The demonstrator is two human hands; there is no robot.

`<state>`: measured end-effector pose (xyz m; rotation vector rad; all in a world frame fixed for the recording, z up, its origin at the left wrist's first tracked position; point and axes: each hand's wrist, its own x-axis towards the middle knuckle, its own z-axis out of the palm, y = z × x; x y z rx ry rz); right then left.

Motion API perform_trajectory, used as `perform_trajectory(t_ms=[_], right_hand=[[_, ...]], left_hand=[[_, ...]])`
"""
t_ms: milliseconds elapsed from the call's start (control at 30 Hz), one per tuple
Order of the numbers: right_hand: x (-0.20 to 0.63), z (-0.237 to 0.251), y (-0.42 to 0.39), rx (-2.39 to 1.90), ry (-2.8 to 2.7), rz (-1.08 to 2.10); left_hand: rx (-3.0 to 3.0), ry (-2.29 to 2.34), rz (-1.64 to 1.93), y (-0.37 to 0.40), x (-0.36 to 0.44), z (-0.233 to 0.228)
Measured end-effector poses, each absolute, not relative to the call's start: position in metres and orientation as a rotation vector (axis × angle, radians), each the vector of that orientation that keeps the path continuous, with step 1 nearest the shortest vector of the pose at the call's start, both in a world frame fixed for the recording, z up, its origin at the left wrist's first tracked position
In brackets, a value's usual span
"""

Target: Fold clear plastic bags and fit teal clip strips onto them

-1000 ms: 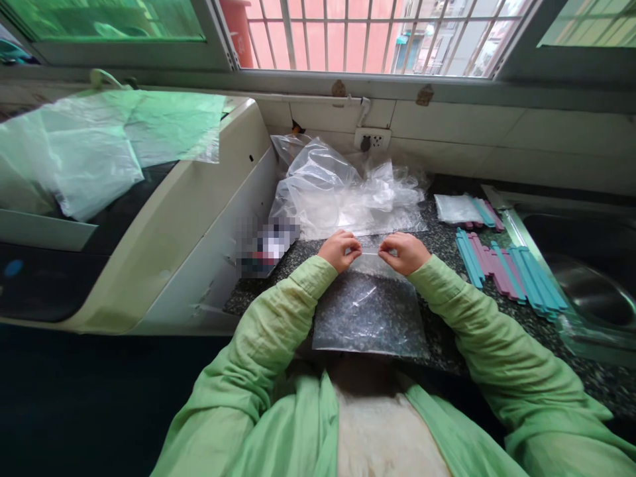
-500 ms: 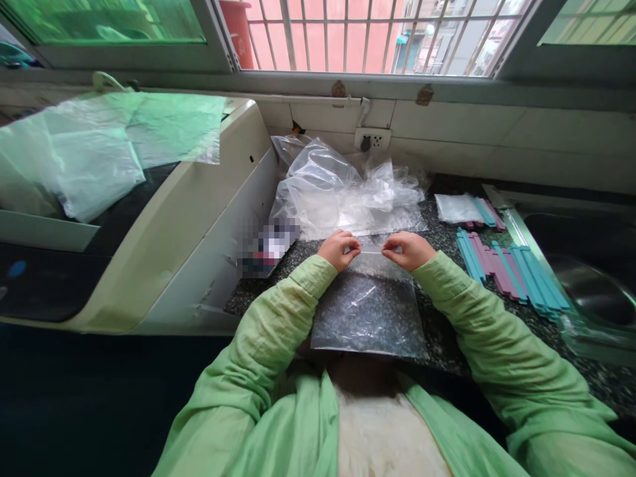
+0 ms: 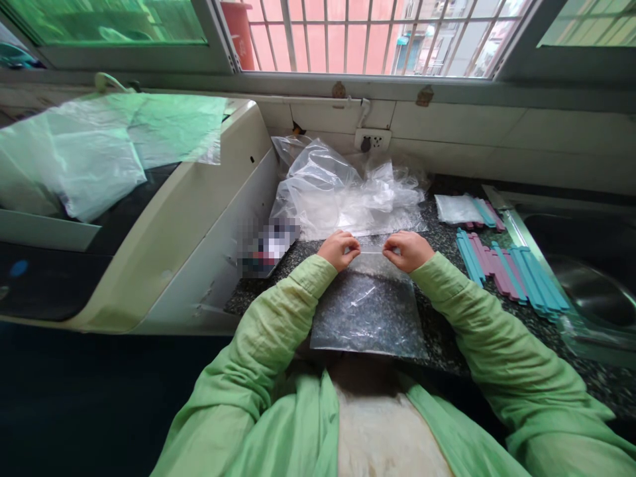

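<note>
Writing was nowhere legible from my seat: the small packet [image 3: 268, 246] lying against the cream appliance [image 3: 199, 218] was blurred out, and the clear bag carried no print I could read.

The left hand [image 3: 338, 250] and the right hand [image 3: 407, 250] were both curled into loose fists at the far edge of the flat clear bag [image 3: 368, 308], each one pinching the bag's top strip between thumb and bent fingers [image 3: 354, 247]. I saw the two hands facing each other with only a short stretch of the strip between them. Both forearms, in light green sleeves [image 3: 278, 311], came in from the lower corners and converged toward the middle, wrists low over the speckled desk [image 3: 442, 344].

The bag itself lay flat on the desk directly in front of the body, its near edge reaching the desk's front lip. Just beyond the hands I noted a crumpled heap of clear plastic bags [image 3: 342, 189] against the tiled wall, below a wall socket [image 3: 371, 140]. To the right of the right hand lay a row of teal and mauve sticks [image 3: 507, 268], with a smaller packed bundle [image 3: 464, 209] behind them, and a steel sink [image 3: 586, 278] at the far right.
</note>
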<state>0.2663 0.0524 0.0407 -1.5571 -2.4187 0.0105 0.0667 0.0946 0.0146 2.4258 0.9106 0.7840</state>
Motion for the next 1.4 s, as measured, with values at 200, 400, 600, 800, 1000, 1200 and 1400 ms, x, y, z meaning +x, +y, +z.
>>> perform_trajectory(t_ms=[200,400,600,800,1000,1200,1400], right_hand=[[0.265,0.041,0.052,-1.542,-2.401,0.010],[0.262,0.041,0.050,-1.478,-2.394,-0.001],[0.260,0.040,0.048,-1.479,-2.385,0.018],[0.260,0.038,0.050,-1.499,-2.376,0.042],[0.262,0.036,0.053,-1.475,-2.373,0.114],[0.269,0.037,0.055,-1.490,-2.309,0.187],[0.266,0.038,0.054,-1.510,-2.341,0.080]], left_hand=[[2.436,0.930,0.802,0.094,0.066,0.013],[2.424,0.880,0.818,0.093,0.067,0.013],[2.419,0.867,0.805,0.092,0.068,0.015],[2.437,0.875,0.788,0.093,0.068,0.013],[2.445,0.876,0.772,0.093,0.069,0.013],[2.425,0.897,0.790,0.093,0.067,0.016],[2.424,0.904,0.772,0.093,0.066,0.017]])
